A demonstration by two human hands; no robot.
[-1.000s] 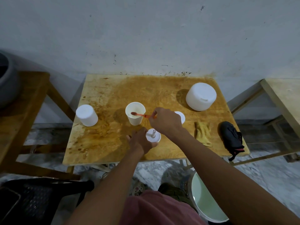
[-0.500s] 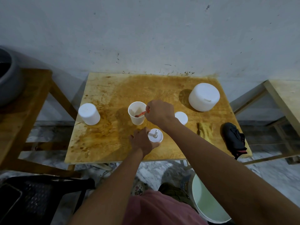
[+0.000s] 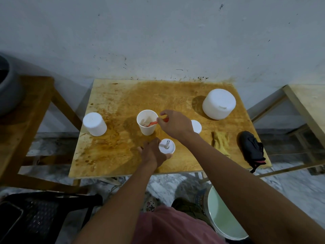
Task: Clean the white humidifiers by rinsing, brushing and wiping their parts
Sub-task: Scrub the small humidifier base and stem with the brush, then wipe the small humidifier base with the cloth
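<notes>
Two hands: right hand (image 3: pixel 175 124) pinches orange brush (image 3: pixel 153 122) inside white cup (image 3: pixel 147 132); left hand (image 3: pixel 152 153), near it, grips stemmed humidifier part (image 3: pixel 167 147).

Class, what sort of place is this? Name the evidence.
Probably a makeshift washing corner in a bare utility room: a stained wooden table against a scuffed, spattered wall, and a bucket on the floor beside it.

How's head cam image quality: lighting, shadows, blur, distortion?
Head view: dim, even light, no glare; white tub and paper cup throw soft shadows leftward on the table; wide-angle distortion bends straight edges near the frame borders; right hand pinching the orange brush shows no clear blur; lower-left corner is near black.
</notes>
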